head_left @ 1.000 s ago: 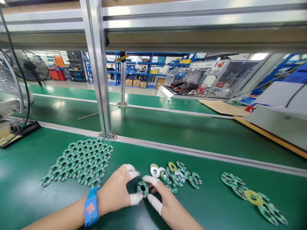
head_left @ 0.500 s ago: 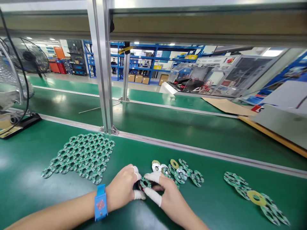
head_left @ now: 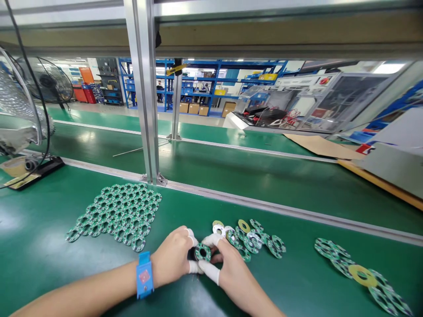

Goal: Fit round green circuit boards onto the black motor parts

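My right hand (head_left: 228, 270), with white covers on thumb and fingertips, pinches a green ring-shaped circuit board (head_left: 202, 252) by its edge. Close against it, my left hand (head_left: 176, 253) is closed, white covers on its fingertips too. Between its thumb and fingers, behind the board, is a dark part (head_left: 191, 253), mostly hidden, whose kind I cannot make out. A blue wrist strap (head_left: 144, 275) circles my left wrist. Just beyond my right hand lies a loose pile of green ring boards (head_left: 249, 243), with white and yellow rings (head_left: 244, 226) among them.
Many ring boards (head_left: 122, 211) lie in neat rows at the left on the green tabletop (head_left: 185, 202). More boards (head_left: 342, 266) overlap at the right, with a yellow ring (head_left: 362, 276). A metal post (head_left: 145, 97) and rail (head_left: 264, 207) border the work surface. A fan (head_left: 46, 81) stands far left.
The ring board between my hands has turned to show its face more fully. Both hands stay together; the whole view has shifted slightly, moving things a little to the right.
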Motion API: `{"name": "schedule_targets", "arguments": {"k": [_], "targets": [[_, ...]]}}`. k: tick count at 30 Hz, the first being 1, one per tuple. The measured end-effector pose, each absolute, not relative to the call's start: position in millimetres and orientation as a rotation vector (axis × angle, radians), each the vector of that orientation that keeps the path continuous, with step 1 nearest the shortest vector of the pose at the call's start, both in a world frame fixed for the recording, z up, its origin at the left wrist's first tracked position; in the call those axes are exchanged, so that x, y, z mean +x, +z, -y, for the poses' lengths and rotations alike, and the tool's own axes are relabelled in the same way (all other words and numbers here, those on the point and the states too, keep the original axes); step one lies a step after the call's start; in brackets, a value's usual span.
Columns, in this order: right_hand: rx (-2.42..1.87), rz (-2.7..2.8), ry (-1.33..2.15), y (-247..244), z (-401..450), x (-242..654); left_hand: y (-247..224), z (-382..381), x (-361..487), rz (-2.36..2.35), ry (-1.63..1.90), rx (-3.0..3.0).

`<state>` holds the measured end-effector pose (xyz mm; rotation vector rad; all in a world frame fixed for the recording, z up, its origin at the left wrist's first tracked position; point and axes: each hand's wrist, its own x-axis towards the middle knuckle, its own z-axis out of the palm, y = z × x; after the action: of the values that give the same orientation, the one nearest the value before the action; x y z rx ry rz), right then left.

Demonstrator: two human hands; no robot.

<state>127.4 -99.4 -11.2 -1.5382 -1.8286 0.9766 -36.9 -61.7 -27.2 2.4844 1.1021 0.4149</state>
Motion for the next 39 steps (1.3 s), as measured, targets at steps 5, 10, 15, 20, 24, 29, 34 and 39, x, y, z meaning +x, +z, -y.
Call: {"name": "schedule_targets", "arguments": {"k": [5,10,15,20,24,29,34,39], "targets": [[-1.484,1.799,0.991,-17,100,129,-6,68,-43,-1.064,0.425,2.502],[-1.428,1.782,1.094,-21,98,135,4,86,-40,-0.871,0.416,2.809],[-1.319,1.725,1.232,-24,98,143,-18,91,-36,-0.778,0.528,3.004],[-1.338,1.657,1.146,-29,101,139,-33,91,-39,-0.682,0.639,3.115],[-1.369,1.601,1.099,-32,101,135,-36,93,-40,-0.618,0.709,3.202],[-1.386,1.586,1.138,-30,99,136,-34,89,-40,-0.550,0.617,3.230],[-1.355,1.574,1.271,-26,95,139,-30,88,-38,-0.527,0.548,3.253],[-1.353,1.629,1.338,-12,91,157,-19,85,-36,-0.666,0.467,3.096]]}}
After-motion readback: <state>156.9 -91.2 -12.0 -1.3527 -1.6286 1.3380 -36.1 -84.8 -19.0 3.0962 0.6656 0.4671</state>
